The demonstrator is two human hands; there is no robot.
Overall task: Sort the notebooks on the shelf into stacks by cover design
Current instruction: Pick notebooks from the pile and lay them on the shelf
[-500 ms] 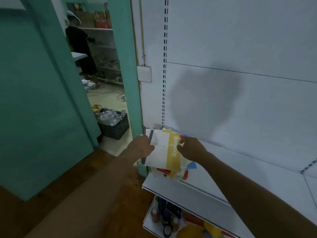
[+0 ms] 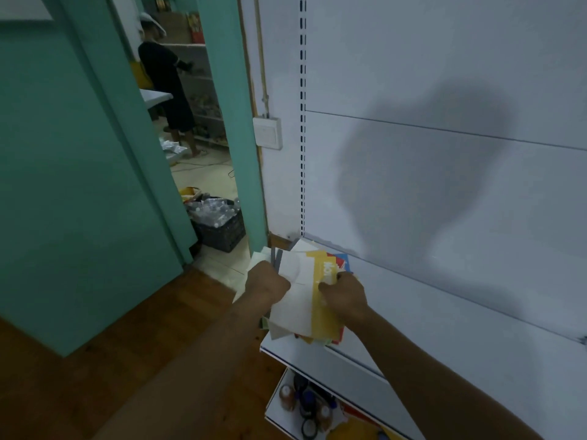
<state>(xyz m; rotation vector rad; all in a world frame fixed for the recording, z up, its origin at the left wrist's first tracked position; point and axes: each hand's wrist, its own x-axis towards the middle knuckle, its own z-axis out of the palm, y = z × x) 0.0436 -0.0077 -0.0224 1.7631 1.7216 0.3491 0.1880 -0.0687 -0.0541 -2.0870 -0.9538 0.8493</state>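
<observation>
Two hands work one loose pile of notebooks (image 2: 305, 300) at the left end of the white shelf (image 2: 460, 338), where some covers jut past the front edge. Her left hand (image 2: 266, 285) curls round the pile's left side; the right hand (image 2: 344, 293) pinches the white-and-yellow top notebook (image 2: 313, 281) near its right edge. To my eye, lifting that cover clear while the left hand steadies the rest would stop the pile sliding off the corner. Bare shelf stretches away to the right, giving room for separate stacks; leftward lies only floor.
</observation>
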